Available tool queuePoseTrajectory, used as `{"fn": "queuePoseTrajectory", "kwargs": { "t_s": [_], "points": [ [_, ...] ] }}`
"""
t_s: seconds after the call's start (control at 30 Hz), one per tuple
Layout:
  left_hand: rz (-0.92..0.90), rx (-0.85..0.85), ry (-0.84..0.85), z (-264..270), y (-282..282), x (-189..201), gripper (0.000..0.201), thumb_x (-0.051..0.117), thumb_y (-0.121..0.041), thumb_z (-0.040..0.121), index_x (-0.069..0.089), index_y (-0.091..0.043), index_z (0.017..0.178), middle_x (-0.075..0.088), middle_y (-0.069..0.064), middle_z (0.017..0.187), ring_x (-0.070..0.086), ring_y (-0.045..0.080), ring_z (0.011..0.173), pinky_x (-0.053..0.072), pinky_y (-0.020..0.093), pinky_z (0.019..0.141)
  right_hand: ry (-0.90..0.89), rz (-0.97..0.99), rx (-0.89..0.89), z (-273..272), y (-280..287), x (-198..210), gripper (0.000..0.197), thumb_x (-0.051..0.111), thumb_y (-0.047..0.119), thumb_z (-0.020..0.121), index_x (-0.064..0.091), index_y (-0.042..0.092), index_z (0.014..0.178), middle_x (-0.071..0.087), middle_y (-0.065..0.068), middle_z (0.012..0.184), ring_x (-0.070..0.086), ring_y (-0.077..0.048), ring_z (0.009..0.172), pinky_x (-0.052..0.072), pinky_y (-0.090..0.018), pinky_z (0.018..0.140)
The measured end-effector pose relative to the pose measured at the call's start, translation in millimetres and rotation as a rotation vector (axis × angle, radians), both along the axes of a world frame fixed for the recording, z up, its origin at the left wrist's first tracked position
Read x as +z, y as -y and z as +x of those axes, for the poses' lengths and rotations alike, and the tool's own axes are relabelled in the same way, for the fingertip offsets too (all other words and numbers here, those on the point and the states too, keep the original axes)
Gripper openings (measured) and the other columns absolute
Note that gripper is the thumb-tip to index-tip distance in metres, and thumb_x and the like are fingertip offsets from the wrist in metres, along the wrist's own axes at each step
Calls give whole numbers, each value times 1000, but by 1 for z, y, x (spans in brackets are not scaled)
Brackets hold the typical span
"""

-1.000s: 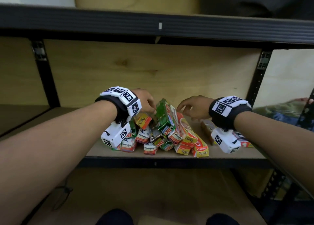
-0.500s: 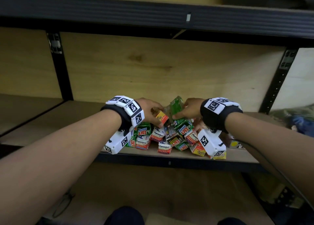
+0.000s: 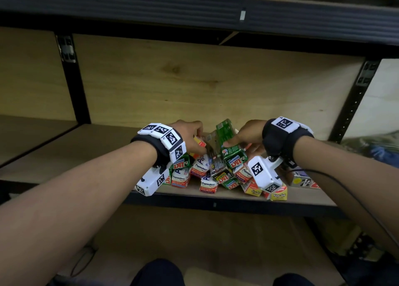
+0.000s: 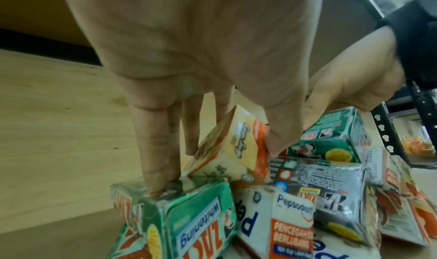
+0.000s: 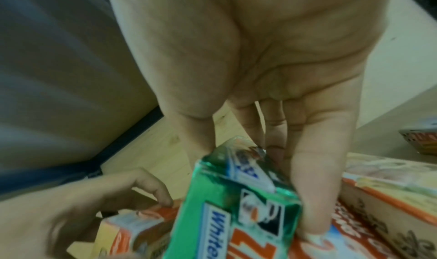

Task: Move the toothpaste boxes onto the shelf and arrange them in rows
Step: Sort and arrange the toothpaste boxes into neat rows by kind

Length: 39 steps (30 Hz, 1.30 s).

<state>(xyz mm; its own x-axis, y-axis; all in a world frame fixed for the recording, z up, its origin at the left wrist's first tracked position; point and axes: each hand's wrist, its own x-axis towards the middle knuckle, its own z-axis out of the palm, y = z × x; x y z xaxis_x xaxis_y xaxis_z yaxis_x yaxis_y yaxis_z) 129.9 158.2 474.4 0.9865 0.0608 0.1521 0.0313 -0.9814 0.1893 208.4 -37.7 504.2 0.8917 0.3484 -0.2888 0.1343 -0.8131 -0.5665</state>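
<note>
A jumbled heap of toothpaste boxes (image 3: 216, 173) lies near the front of the wooden shelf (image 3: 64, 152). My left hand (image 3: 190, 139) pinches a yellow and orange box (image 4: 236, 147) (image 3: 199, 143) between thumb and fingers, above a green Zact box (image 4: 189, 222). My right hand (image 3: 248, 134) grips a tilted green Zact box (image 3: 225, 134) (image 5: 236, 207), thumb on one side, fingers on the other. White Pepsodent boxes (image 3: 203, 171) (image 4: 279, 222) lie in the middle of the heap. The two hands are close together over the heap.
A dark shelf beam (image 3: 194, 16) runs overhead and black uprights (image 3: 73, 78) (image 3: 356, 100) stand left and right. More boxes (image 3: 302, 181) lie under my right wrist. Bare shelf board spreads left of the heap. Cloth items (image 3: 371, 147) sit at far right.
My right hand has moved left onto the heap and taken hold of the green box. My left hand stays on the yellow and orange box. The view has shifted.
</note>
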Motion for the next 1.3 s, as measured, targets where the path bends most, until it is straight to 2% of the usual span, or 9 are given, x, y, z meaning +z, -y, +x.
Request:
{"fn": "queuePoseTrajectory", "kwargs": {
  "t_s": [0.1,0.27,0.37,0.5,0.6,0.67,0.8,1.07,1.3],
  "points": [
    [56,0,-19,-2,-3,-1,51,76,-51,72,54,-29,112,63,0,91,59,17,72,49,27,61,-35,66,-14,0,8,-1,60,87,37,69,66,3,115,71,-14,111,71,-33,99,57,-46,89],
    [101,-38,-48,-4,-1,-5,59,76,-54,74,53,-29,123,64,1,98,63,21,84,56,35,74,-1,162,-54,3,22,1,69,92,38,63,65,4,116,73,-16,106,72,-36,95,58,-54,85],
    [115,-29,-44,-3,1,-6,58,75,-52,76,52,-28,124,64,2,98,63,22,84,57,34,74,-5,197,-70,1,33,9,58,88,32,70,67,3,116,72,-19,109,71,-36,97,56,-54,88],
    [126,-28,-54,-1,1,-7,59,75,-52,77,51,-27,124,63,3,101,62,22,85,57,37,76,-4,128,-102,10,48,8,76,91,32,65,60,-3,126,65,-26,118,68,-31,85,52,-61,88],
    [126,-40,-55,1,1,-8,59,75,-52,77,51,-26,124,62,3,99,61,21,84,55,33,74,-19,96,-148,18,57,-1,67,91,35,64,67,0,116,73,-20,106,71,-34,97,55,-54,92],
    [128,-46,-57,3,0,-9,59,75,-52,76,51,-26,124,62,3,101,61,21,85,54,33,75,-58,128,-162,14,61,-4,51,84,31,76,66,1,115,74,-18,104,70,-34,99,54,-50,94],
    [147,-51,-66,8,0,-10,59,75,-55,74,52,-26,120,62,2,99,61,22,85,55,36,77,-161,218,-134,9,70,-8,35,67,17,93,61,-3,121,71,-23,107,71,-33,91,60,-41,81],
    [196,-57,-64,11,1,-12,58,73,-56,76,51,-26,121,59,2,97,60,22,84,54,34,73,-111,108,-143,10,68,-17,34,63,32,90,60,11,116,69,-11,109,70,-32,98,54,-49,95],
    [174,-60,-46,5,-3,-14,61,70,-58,77,50,-28,126,60,0,98,61,20,82,56,37,76,-100,105,-184,9,60,-23,31,54,34,91,60,12,112,69,-15,106,69,-36,97,52,-52,96]
  ]
}}
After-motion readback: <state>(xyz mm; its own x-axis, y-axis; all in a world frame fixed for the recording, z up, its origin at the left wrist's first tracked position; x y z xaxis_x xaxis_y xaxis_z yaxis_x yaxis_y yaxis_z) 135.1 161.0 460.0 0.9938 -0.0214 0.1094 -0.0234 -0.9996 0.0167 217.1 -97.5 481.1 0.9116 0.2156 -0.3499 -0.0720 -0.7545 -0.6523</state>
